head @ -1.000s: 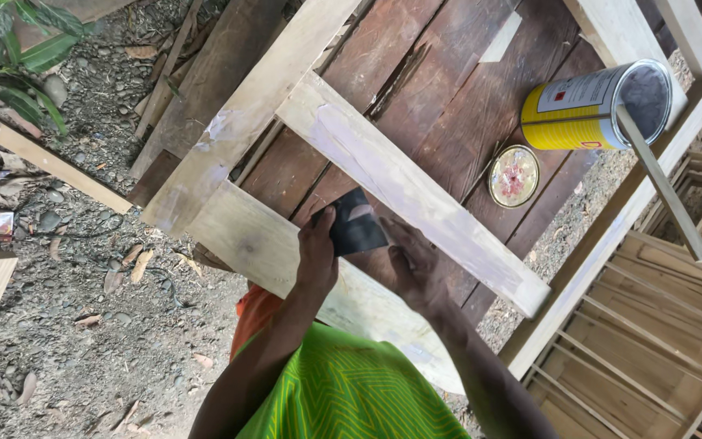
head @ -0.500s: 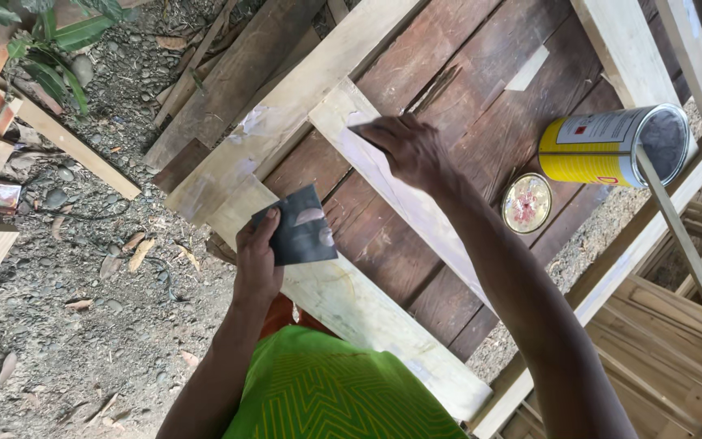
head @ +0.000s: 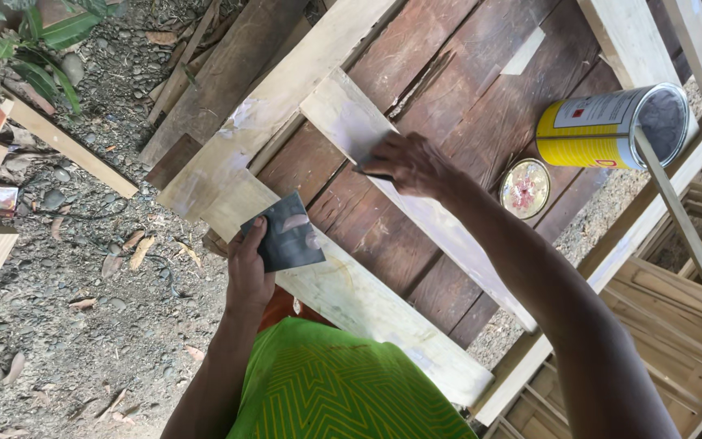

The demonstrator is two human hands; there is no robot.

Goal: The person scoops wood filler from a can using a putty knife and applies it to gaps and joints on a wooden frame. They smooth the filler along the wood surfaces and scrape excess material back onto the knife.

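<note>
Open cylindrical tin can [head: 611, 128], lying tilted at the tabletop's far right edge: yellow body with a white label panel [head: 603, 108] bearing small red marks; apparently its round lid [head: 524, 189] lies just beside.

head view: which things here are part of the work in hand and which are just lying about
In hand: dark square pad held by left hand; pale plank under right hand; yellow can with stick; lid.

Lying about: scrap boards, plant, slatted frames.
</note>
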